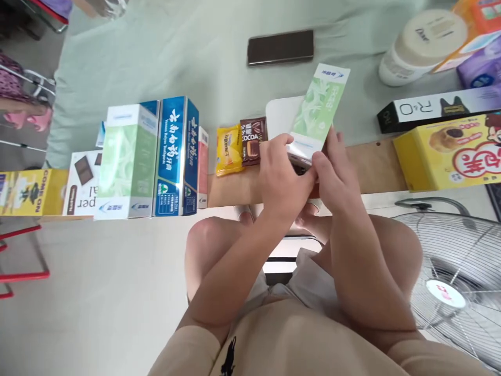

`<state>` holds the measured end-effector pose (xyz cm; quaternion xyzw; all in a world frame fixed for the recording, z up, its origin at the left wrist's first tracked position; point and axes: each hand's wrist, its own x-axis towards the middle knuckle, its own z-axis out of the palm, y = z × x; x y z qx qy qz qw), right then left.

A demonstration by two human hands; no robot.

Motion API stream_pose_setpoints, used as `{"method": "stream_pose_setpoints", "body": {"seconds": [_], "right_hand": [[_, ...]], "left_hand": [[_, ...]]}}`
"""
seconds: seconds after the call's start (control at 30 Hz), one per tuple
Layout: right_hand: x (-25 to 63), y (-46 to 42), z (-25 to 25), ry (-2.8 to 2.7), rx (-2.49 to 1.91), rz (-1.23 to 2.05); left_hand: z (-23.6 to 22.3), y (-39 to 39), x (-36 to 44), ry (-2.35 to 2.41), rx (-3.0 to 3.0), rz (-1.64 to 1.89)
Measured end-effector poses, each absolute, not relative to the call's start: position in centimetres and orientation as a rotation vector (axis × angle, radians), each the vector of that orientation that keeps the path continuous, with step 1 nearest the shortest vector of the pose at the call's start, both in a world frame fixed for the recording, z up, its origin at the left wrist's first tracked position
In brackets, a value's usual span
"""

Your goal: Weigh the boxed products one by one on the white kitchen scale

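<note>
A tall green-and-white carton [321,102] is tilted up and away from me above the table's front edge. My left hand [284,169] is closed round its lower left corner. On the other side my right hand [338,167] grips the lower right edge, its thumb near the bottom end. Part of the carton's near end is hidden by my fingers. Behind it lies a flat white object [279,117], partly covered. Just left of my left hand are a brown cocoa packet [252,141] and a small yellow packet [229,150].
Left along the edge stand another green-and-white carton [127,162], a blue toothpaste box [170,156] and a yellow box [33,192]. At right are a yellow snack box [450,151], a black-and-white box [438,109] and a white jar [422,44]. A phone [281,47] lies farther back; a fan [450,282] stands below right.
</note>
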<state>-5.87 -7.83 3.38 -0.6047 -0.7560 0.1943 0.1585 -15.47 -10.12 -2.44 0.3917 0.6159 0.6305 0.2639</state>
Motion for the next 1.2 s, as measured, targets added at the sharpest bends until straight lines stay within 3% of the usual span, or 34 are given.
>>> {"method": "stream_pose_setpoints", "body": {"seconds": [0.17,0.4,0.6,1.2], "right_hand": [[-6.2,-7.7,4.5,-1.889,-1.76,0.568],[-5.5,-3.7,6.3,-1.927,-1.357,0.439],[-6.9,-2.6,3.9,-1.749,-1.258,0.281],[-5.7,0.3,3.5,-1.625,-1.435,0.387]], "left_hand": [[-1.9,-10.3,-16.4,1.644,1.184,1.622],[-3.7,-9.3,-21.9,1.366,1.393,2.253],[-4.6,-8.2,-22.9,1.287,1.413,2.303],[-5.1,-6.3,-22.2,1.364,1.32,2.355]]}}
